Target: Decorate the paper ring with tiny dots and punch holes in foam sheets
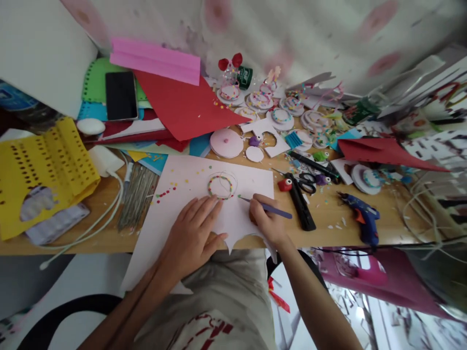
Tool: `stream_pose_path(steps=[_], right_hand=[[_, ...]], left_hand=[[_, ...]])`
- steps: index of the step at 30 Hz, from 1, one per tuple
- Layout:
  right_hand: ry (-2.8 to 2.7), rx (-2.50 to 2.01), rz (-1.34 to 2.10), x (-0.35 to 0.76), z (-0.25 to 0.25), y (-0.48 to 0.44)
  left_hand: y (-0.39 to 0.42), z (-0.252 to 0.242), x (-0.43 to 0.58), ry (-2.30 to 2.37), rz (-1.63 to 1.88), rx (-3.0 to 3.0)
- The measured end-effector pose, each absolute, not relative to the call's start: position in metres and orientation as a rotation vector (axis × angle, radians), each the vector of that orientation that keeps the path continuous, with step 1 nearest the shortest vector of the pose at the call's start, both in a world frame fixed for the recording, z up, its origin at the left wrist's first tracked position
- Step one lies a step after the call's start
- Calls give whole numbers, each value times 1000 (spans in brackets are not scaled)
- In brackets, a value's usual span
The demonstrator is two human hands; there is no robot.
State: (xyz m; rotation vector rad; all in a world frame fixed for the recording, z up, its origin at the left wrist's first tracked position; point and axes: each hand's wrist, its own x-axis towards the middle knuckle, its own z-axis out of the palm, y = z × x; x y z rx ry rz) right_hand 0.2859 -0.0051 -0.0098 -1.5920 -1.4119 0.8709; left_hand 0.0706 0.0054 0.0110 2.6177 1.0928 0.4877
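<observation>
My left hand lies spread on a sheet of white paper, its fingertips at the lower edge of a thin ring. Small red, green and yellow pieces dot the ring, and a fine wire loop curves beyond its right side. In my right hand is a pair of tweezers with a dark purple handle, pointing left. A tiny green piece is at the tips; whether they grip it I cannot tell. Loose red pieces and yellow ones are scattered on the paper's left.
Right of the paper are a black tool, scissors and a blue glue gun. Several decorated white discs crowd the back. Left are thin metal rods, a white cable, yellow card and a phone.
</observation>
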Motion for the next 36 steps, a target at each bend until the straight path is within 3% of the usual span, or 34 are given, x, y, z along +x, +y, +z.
stream_pose_path(steps=[36], right_hand=[[-1809,-1702,370,269,-5,3]], left_hand=[[14,2,84,1136,268,2638]])
